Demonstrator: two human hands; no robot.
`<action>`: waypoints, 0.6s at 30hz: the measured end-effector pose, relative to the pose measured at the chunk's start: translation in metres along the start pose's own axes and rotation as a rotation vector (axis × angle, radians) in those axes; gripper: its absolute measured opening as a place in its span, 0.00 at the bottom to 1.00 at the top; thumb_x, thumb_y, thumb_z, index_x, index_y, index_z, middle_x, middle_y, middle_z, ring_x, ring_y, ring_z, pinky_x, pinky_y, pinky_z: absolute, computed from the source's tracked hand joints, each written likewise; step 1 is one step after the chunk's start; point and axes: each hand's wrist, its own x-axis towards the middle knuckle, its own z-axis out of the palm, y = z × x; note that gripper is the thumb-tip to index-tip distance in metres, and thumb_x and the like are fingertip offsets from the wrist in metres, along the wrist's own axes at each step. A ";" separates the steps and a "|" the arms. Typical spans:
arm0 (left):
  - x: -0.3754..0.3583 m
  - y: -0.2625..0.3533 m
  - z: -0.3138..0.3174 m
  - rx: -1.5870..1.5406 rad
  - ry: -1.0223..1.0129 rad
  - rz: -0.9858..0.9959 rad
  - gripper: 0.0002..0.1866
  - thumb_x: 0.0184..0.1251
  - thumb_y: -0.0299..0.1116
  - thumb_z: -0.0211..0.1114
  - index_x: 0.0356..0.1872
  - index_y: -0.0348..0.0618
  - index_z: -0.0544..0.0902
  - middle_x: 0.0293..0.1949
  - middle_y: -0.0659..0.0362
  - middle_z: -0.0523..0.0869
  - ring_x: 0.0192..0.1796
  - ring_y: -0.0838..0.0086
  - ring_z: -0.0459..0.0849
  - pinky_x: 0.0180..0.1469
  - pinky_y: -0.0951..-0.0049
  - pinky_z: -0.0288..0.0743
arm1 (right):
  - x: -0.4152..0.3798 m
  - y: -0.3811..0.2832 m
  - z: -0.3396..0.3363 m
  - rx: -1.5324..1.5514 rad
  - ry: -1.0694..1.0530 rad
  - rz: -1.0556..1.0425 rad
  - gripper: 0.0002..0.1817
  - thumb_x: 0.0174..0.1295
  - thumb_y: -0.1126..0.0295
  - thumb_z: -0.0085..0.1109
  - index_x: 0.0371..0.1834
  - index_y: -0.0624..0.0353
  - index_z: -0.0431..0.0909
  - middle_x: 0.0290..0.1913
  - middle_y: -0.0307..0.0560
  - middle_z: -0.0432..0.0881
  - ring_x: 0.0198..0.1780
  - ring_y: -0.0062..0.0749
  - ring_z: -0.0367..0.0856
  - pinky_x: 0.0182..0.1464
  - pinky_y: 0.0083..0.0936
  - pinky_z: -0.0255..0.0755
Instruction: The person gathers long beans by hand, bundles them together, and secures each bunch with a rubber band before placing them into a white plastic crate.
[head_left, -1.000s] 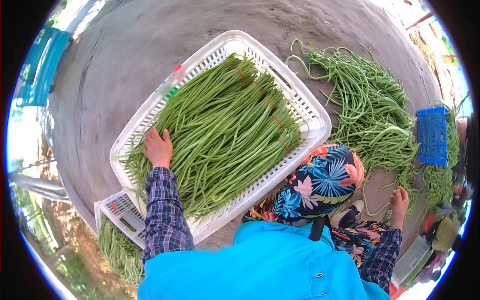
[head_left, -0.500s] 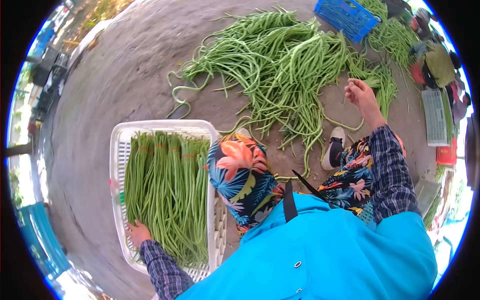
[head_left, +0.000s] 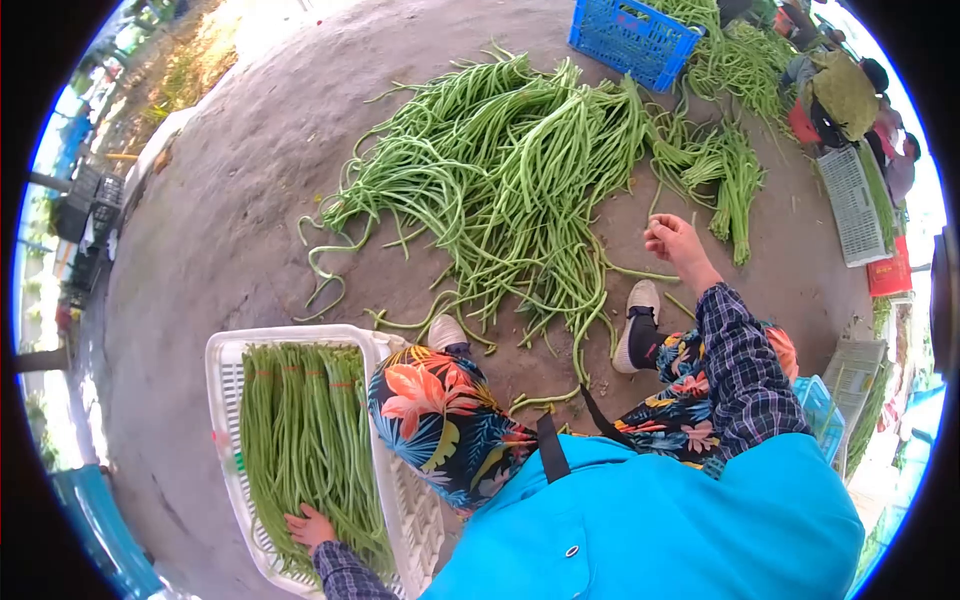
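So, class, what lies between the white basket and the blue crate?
In the head view, a loose heap of long green beans lies on the ground between the basket and the crate.

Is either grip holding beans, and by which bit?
The left grip rests on the bundled yardlong beans, toward the ends away from their ties, without clearly holding them. The right grip is curled; I can't tell whether it pinches anything.

The tied green beans point(head_left: 305, 440) are long and thin. They lie nearly straight, side by side, in a white basket point(head_left: 280, 335) with lots of little holes. Red bands point(head_left: 340, 385) go around them near one end. The loose green beans point(head_left: 520, 160) are long and bendy, in a big, messy pile on the ground point(head_left: 250, 220).
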 end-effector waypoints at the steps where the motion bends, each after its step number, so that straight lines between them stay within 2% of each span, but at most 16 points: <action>1: 0.040 -0.027 0.022 0.237 -0.040 0.191 0.37 0.69 0.62 0.37 0.73 0.53 0.47 0.73 0.54 0.49 0.72 0.47 0.49 0.68 0.38 0.44 | 0.005 0.015 -0.004 0.019 0.001 0.029 0.10 0.65 0.61 0.55 0.45 0.51 0.74 0.34 0.33 0.81 0.29 0.15 0.79 0.32 0.16 0.70; 2: 0.022 -0.010 -0.007 0.085 -0.131 0.037 0.37 0.69 0.57 0.42 0.73 0.49 0.47 0.73 0.50 0.49 0.71 0.41 0.51 0.68 0.38 0.45 | 0.005 0.027 -0.009 0.028 -0.021 0.042 0.10 0.65 0.61 0.55 0.45 0.51 0.74 0.34 0.33 0.81 0.29 0.15 0.79 0.32 0.16 0.70; 3: -0.042 0.029 -0.062 0.003 -0.085 0.122 0.38 0.67 0.52 0.51 0.72 0.44 0.48 0.71 0.45 0.52 0.71 0.45 0.54 0.70 0.45 0.46 | 0.005 0.038 -0.011 0.043 -0.002 0.085 0.10 0.65 0.61 0.55 0.46 0.51 0.74 0.34 0.33 0.81 0.29 0.15 0.79 0.32 0.16 0.69; 5: -0.041 0.054 -0.069 -0.090 0.336 0.471 0.37 0.66 0.45 0.56 0.71 0.41 0.52 0.70 0.43 0.56 0.72 0.51 0.54 0.71 0.53 0.50 | 0.008 0.056 -0.016 0.056 0.036 0.149 0.10 0.64 0.62 0.55 0.46 0.51 0.73 0.34 0.34 0.80 0.28 0.15 0.78 0.29 0.16 0.67; 7: -0.088 0.122 -0.112 -0.582 0.336 0.732 0.34 0.66 0.38 0.58 0.69 0.40 0.56 0.69 0.44 0.60 0.71 0.56 0.58 0.70 0.59 0.55 | 0.012 0.068 -0.019 0.045 0.015 0.176 0.10 0.65 0.62 0.54 0.46 0.51 0.73 0.33 0.34 0.80 0.27 0.15 0.78 0.28 0.16 0.67; 8: -0.112 0.154 -0.130 -0.857 0.215 0.865 0.31 0.67 0.34 0.58 0.68 0.39 0.58 0.67 0.44 0.64 0.69 0.56 0.63 0.68 0.59 0.58 | 0.018 0.069 -0.017 0.030 -0.003 0.184 0.10 0.65 0.62 0.54 0.46 0.51 0.73 0.33 0.34 0.80 0.27 0.15 0.78 0.27 0.15 0.66; 9: -0.154 0.187 -0.158 -1.034 0.118 0.978 0.29 0.67 0.33 0.59 0.67 0.37 0.60 0.64 0.45 0.69 0.66 0.60 0.68 0.67 0.63 0.60 | 0.021 0.067 -0.013 0.014 -0.004 0.197 0.09 0.65 0.63 0.54 0.45 0.51 0.73 0.33 0.34 0.80 0.26 0.15 0.78 0.26 0.15 0.65; 11: -0.213 0.228 -0.197 -1.134 -0.078 1.272 0.27 0.66 0.34 0.61 0.63 0.35 0.66 0.58 0.48 0.77 0.63 0.64 0.72 0.65 0.66 0.62 | 0.027 0.063 -0.001 0.007 -0.041 0.176 0.09 0.65 0.63 0.54 0.45 0.51 0.73 0.32 0.34 0.80 0.26 0.15 0.78 0.25 0.14 0.64; 13: -0.248 0.250 -0.232 -1.057 -0.346 1.549 0.25 0.63 0.34 0.63 0.59 0.34 0.71 0.50 0.52 0.83 0.57 0.69 0.77 0.61 0.69 0.66 | 0.035 0.056 0.011 -0.033 -0.058 0.137 0.10 0.64 0.64 0.55 0.46 0.52 0.73 0.32 0.35 0.79 0.27 0.16 0.78 0.24 0.14 0.65; 15: -0.284 0.270 -0.265 -0.855 -0.432 1.704 0.23 0.59 0.35 0.67 0.54 0.34 0.75 0.45 0.52 0.84 0.51 0.66 0.81 0.56 0.68 0.71 | 0.053 0.064 0.026 -0.032 -0.083 0.101 0.11 0.63 0.64 0.56 0.47 0.54 0.73 0.32 0.35 0.79 0.27 0.17 0.78 0.25 0.15 0.66; 16: -0.290 0.280 -0.271 -0.682 -0.363 1.928 0.26 0.58 0.46 0.67 0.50 0.33 0.77 0.43 0.51 0.84 0.47 0.60 0.83 0.51 0.64 0.74 | 0.056 0.061 0.029 -0.031 -0.087 0.068 0.13 0.62 0.65 0.57 0.48 0.55 0.73 0.32 0.36 0.79 0.27 0.17 0.78 0.25 0.15 0.68; 17: -0.301 0.288 -0.273 -0.608 -0.416 2.066 0.25 0.56 0.46 0.68 0.46 0.34 0.79 0.42 0.50 0.84 0.46 0.57 0.83 0.50 0.63 0.74 | 0.059 0.058 0.029 -0.043 -0.071 0.081 0.14 0.61 0.65 0.57 0.48 0.56 0.73 0.32 0.36 0.79 0.28 0.18 0.78 0.26 0.16 0.69; 18: -0.308 0.299 -0.271 -0.562 -0.502 2.201 0.25 0.54 0.44 0.69 0.47 0.35 0.79 0.42 0.50 0.84 0.45 0.55 0.83 0.49 0.63 0.75 | 0.063 0.049 0.035 -0.058 -0.053 0.096 0.15 0.60 0.66 0.58 0.49 0.58 0.73 0.31 0.37 0.79 0.28 0.19 0.78 0.27 0.17 0.71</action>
